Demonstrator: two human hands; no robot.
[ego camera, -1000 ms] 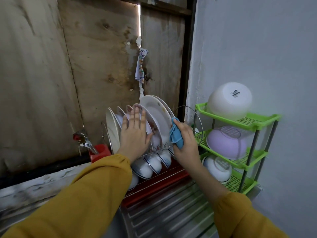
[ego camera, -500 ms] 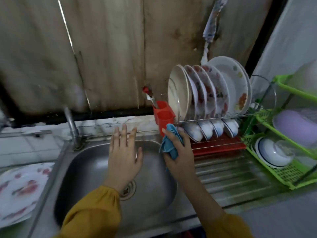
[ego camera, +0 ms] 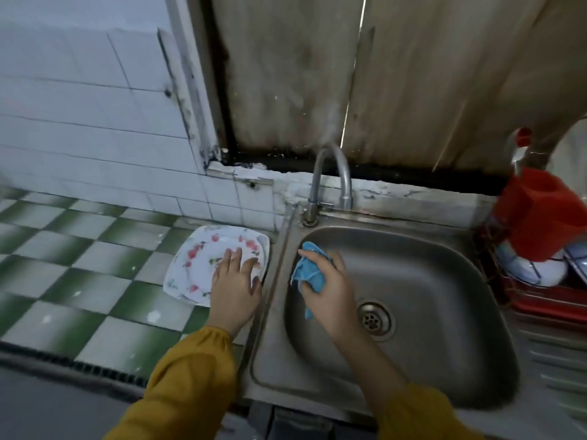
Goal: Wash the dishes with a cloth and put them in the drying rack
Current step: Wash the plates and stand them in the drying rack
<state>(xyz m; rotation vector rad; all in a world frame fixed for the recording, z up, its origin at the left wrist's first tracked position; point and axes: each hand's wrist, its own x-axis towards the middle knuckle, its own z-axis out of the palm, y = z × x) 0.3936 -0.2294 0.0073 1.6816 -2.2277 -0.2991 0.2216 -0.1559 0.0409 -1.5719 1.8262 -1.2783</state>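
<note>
Blue cloth [ego camera: 306, 272] was bunched in the curled fingers [ego camera: 337, 265] of the right hand [ego camera: 330, 282], the thumb closed over it. That fist hung inside the steel sink [ego camera: 438, 249], toward its left wall and clear of the drain [ego camera: 374, 319]. The fingers [ego camera: 236, 257] of the left hand [ego camera: 236, 282] lay straight and slightly spread, flat on the right half of a square floral plate [ego camera: 197, 265]; I could see none of them hooked under its rim. The plate lay face up on the green-and-white tiled counter [ego camera: 79, 249], at the counter's right edge, just beside the sink's left rim.

Half a second before, both hands had been over the basin, the left one holding nothing. A second before, the left palm had been pressed to the plates standing in the drying rack [ego camera: 546, 301]. So one dish looked to be put away, and the left hand had swung across to the next while the cloth never left the right. I took this for the fetching step: the plate was touched but not lifted, and it had to cross the rim into the basin to meet the cloth.

At the sink's back rim stood the tap [ego camera: 330, 173]; I could make out no water running. Only a red tray and a bowl or two showed of the rack, at the sink's right edge below a red cutlery holder [ego camera: 540, 214], well apart from the plate.
</note>
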